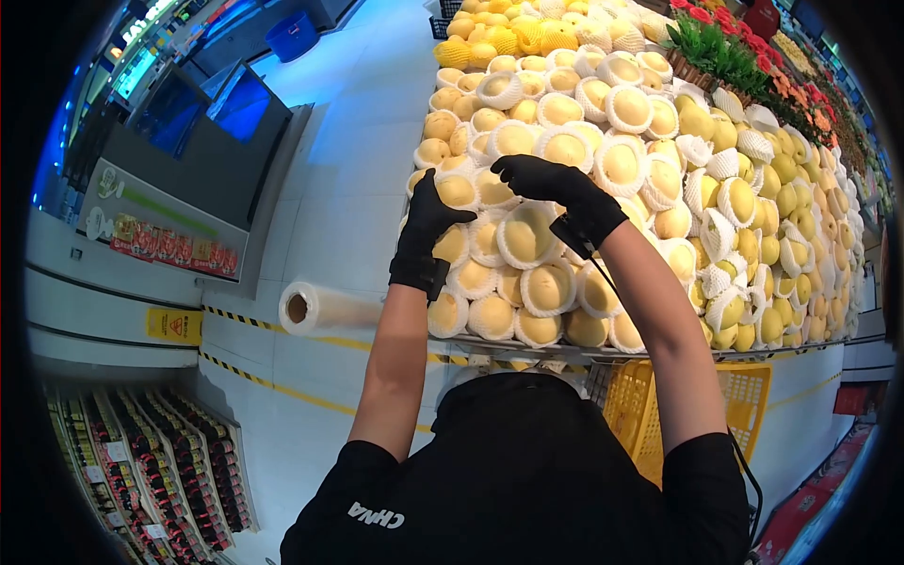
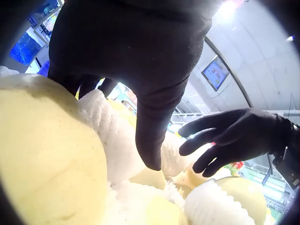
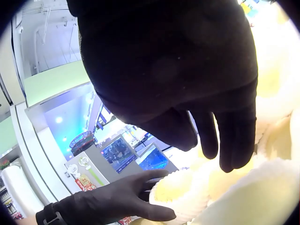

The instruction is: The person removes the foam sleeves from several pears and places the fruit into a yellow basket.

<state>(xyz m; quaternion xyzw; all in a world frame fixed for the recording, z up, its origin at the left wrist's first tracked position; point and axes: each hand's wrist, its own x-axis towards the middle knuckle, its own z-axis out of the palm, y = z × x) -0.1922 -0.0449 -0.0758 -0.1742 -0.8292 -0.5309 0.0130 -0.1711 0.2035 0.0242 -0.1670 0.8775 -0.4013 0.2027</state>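
Observation:
In the head view, my left hand (image 1: 428, 221) is at the left edge of the fruit pile, its fingers and thumb around a yellow fruit (image 1: 456, 191) in a white foam net. The right wrist view shows the left hand (image 3: 110, 199) with fingers and thumb on either side of that netted fruit (image 3: 176, 190). My right hand (image 1: 551, 184) hovers over the pile, palm down, holding nothing. Its fingers are loosely bent and spread in the left wrist view, where the right hand (image 2: 239, 136) is above more netted fruit (image 2: 215, 206).
Green-yellow fruit (image 1: 786, 188) and red flowers (image 1: 716, 28) lie to the right. A plastic roll (image 1: 330, 311) stands left of the pile's front corner. A yellow crate (image 1: 631, 405) is below the front edge, with bottle shelves (image 1: 160, 461) at the lower left.

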